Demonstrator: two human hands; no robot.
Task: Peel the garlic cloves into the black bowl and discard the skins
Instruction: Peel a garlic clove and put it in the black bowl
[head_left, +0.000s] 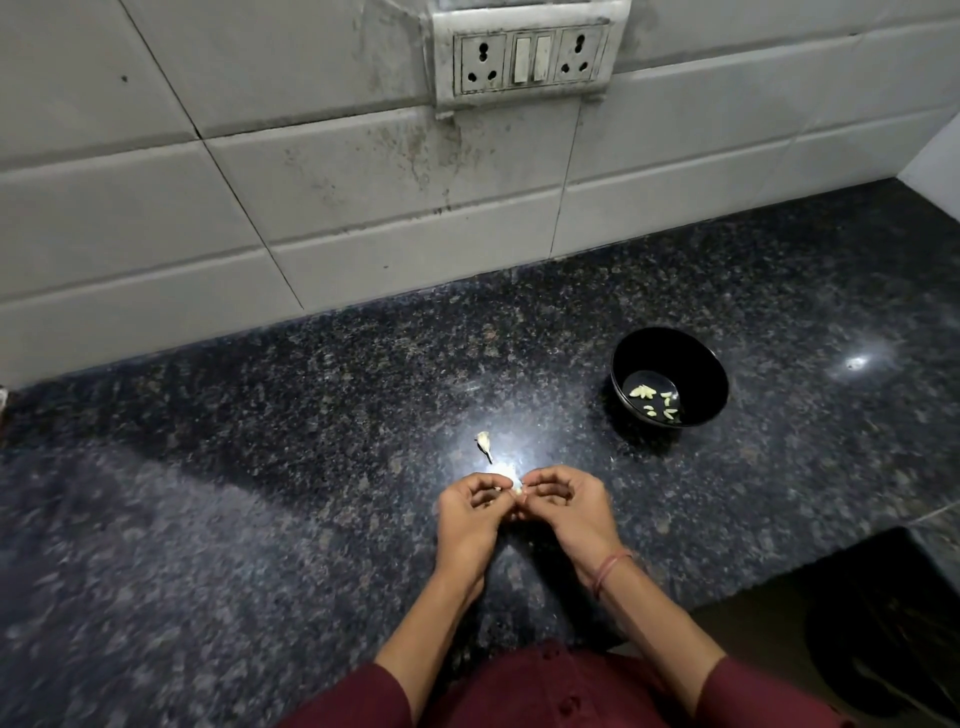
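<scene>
- The left hand (467, 506) and the right hand (566, 501) meet fingertip to fingertip, to the left of the black bowl (702, 364) and nearer the person than it is.
- Both hands have their fingers curled inward, and between them they pinch a small pale garlic clove (517, 486) at the thumbs and forefingers.
- That clove sits over the countertop (260, 467), well apart from the bowl; whether it is clear of the stone cannot be told, since a bright glare lies right behind it.
- The bowl stands upright on the dark speckled countertop, with a scatter of yellowish peeled cloves (655, 401) lying on its bottom.
- A loose garlic piece (484, 444) with a thin tail lies on the stone left of the bowl, near the left hand's fingertips but not touching them.
- A reddish thread band (610, 569) circles the right wrist, on the near side of the bowl.
- Maroon sleeves (363, 696) cover both forearms at the bottom edge, far nearer the person than the bowl.
- A stained white tiled wall (260, 182) rises behind the bowl, with a grimy socket panel (530, 54) set in it high above and left of the bowl.
- To the near right of the bowl, past the counter's edge, there is a dark shape (883, 623) too dim to identify.
</scene>
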